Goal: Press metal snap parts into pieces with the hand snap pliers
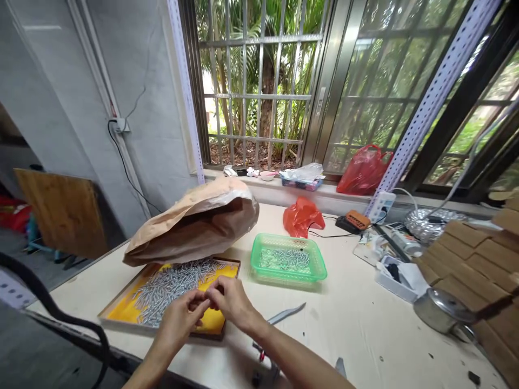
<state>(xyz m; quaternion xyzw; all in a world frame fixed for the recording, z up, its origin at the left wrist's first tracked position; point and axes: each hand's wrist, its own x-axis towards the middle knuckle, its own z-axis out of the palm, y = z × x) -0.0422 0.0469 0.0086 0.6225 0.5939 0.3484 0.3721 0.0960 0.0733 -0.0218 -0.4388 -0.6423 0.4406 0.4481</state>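
A pale, smooth table (348, 313) stands below a barred window. At its near left, small silvery metal pins (172, 286) lie heaped in a shallow tray (121, 312) with a yellow bottom. Over the tray's near right part, the left hand (182, 319) and right hand (230, 300) meet, fingertips pinched together; whether they grip a pin is hidden. A crumpled brown paper bag (194, 227), mouth gaping, overhangs the tray's far side. To the right, a green mesh basket (288, 278) holds more pins; beyond it lies a wrinkled red bag (300, 217).
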